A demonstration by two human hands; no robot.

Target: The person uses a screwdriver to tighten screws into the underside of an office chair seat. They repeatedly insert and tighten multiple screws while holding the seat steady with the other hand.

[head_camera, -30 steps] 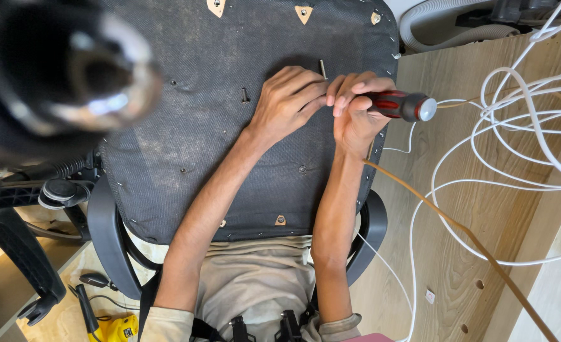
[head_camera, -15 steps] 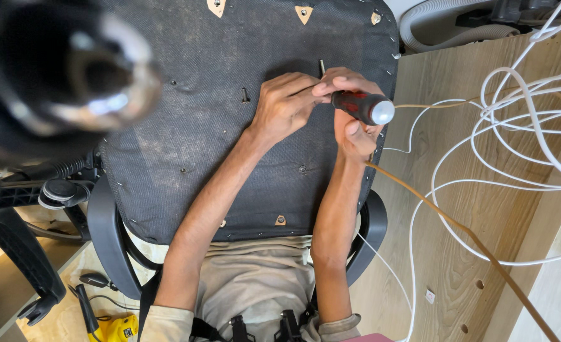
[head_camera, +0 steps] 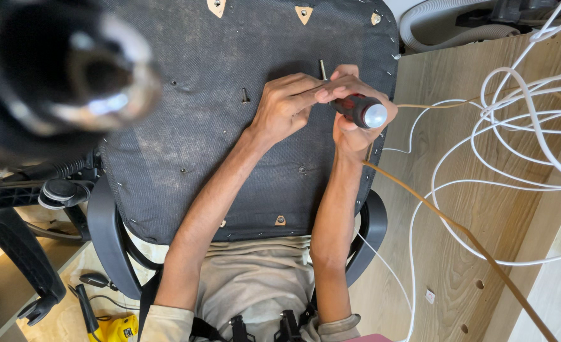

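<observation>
With the right hand (head_camera: 355, 120) gripping the screwdriver (head_camera: 358, 109) and the left hand (head_camera: 283, 109) pinching near the bolt (head_camera: 322, 68) on the chair seat (head_camera: 230, 145), keep the tool square to that bolt

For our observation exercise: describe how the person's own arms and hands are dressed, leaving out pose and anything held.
Both forearms are bare. The left hand and right hand wear no gloves, rings or watch. Beige sleeves are pushed up to the elbows.

Workshop floor, evenly lit
Pale wood panels (head_camera: 483, 209) fill the right; white cables (head_camera: 521, 126) loop across them; grey hose (head_camera: 432, 12) upper right.
</observation>
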